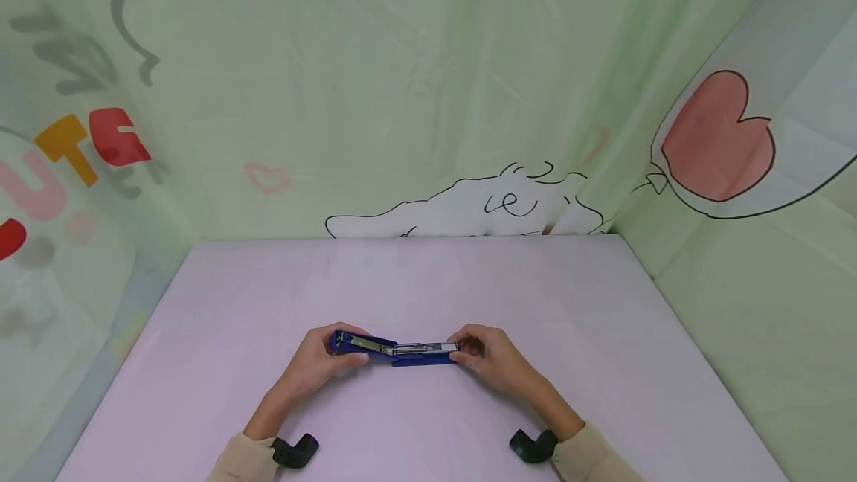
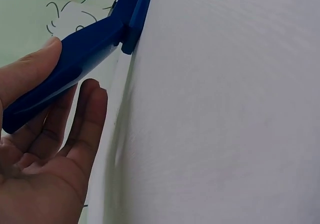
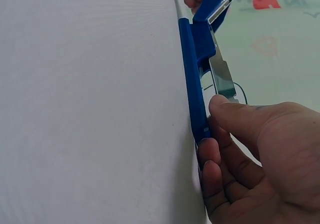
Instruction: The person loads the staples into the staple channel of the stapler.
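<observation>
A blue stapler (image 1: 423,358) is spread wide at its hinge over the middle of the table, its metal staple channel (image 1: 418,349) facing up. My left hand (image 1: 328,355) grips the raised top cover (image 2: 82,54), thumb on one side and fingers on the other. On the other end, my right hand (image 1: 492,359) pinches the tip of the metal channel. The right wrist view shows the thumb (image 3: 235,111) against the channel and fingertips beside the end of the blue base (image 3: 192,84), which lies along the table surface.
The table (image 1: 428,281) has a pale lilac cover. Printed pale green curtains (image 1: 375,95) hang behind it and at both sides. Black wrist devices (image 1: 296,451) sit at both beige sleeves (image 1: 244,460).
</observation>
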Demonstrator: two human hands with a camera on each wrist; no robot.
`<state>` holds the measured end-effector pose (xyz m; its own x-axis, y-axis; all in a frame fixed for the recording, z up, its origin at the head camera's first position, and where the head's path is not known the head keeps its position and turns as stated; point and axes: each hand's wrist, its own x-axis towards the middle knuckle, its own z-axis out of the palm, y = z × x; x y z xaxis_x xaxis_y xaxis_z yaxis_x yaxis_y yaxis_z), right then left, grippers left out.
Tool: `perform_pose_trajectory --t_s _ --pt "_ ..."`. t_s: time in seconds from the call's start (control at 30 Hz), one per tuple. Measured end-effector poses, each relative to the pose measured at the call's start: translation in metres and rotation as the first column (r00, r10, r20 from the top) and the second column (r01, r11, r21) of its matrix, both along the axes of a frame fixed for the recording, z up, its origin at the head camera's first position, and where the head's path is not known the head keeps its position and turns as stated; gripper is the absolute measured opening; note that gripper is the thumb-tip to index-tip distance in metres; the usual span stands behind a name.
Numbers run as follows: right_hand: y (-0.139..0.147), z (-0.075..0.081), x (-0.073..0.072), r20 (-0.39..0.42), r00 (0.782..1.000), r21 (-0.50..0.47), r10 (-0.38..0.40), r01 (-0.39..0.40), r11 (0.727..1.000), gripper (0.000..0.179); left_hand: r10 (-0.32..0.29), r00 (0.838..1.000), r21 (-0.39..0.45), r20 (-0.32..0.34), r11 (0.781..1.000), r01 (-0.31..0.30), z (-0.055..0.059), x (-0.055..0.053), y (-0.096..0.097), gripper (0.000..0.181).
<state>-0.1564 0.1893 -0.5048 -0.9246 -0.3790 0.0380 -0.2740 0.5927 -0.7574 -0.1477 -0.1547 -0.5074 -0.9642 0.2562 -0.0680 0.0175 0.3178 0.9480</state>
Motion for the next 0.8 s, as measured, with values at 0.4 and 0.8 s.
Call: perform_pose_trajectory --t_s 0.4,0.8 --pt "0.000 0.002 0.000 0.013 1.000 -0.013 0.000 0.000 1.000 0.016 -0.015 0.999 -0.007 -0.038 1.000 0.015 0.006 -0.001 0.006 0.040" --pt "0.000 0.001 0.000 0.012 1.000 -0.011 0.001 -0.001 1.000 0.017 -0.050 0.998 0.042 -0.046 0.998 0.052 0.015 -0.002 0.015 0.037"
